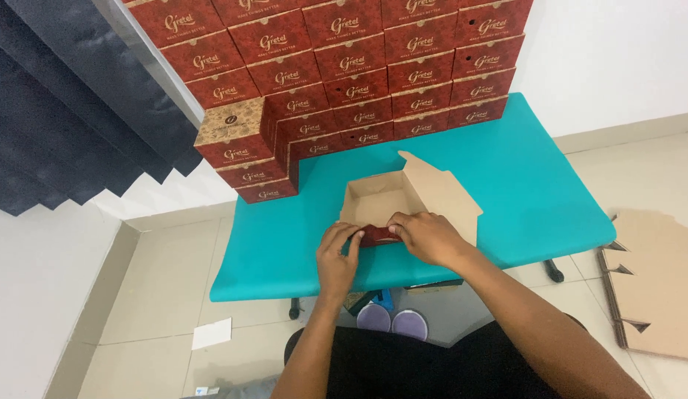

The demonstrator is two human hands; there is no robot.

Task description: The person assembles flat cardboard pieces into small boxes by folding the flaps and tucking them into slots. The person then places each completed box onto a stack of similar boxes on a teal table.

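Both bare forearms are stretched forward and angled inward; the left hand [336, 247] is curled with fingers bent down, the right hand [425, 235] is laid palm down, and the fingertips seem pinched together

The stacked wall of dark red printed cardboard boxes [359, 66] is cut off by the top edge. The near wall of the half-folded brown cardboard box [403, 196] is covered by the left hand [336, 255] and right hand [429, 236] (fingertips partly concealed). The pile of flat brown cardboard blanks [654, 281] runs past the right edge.
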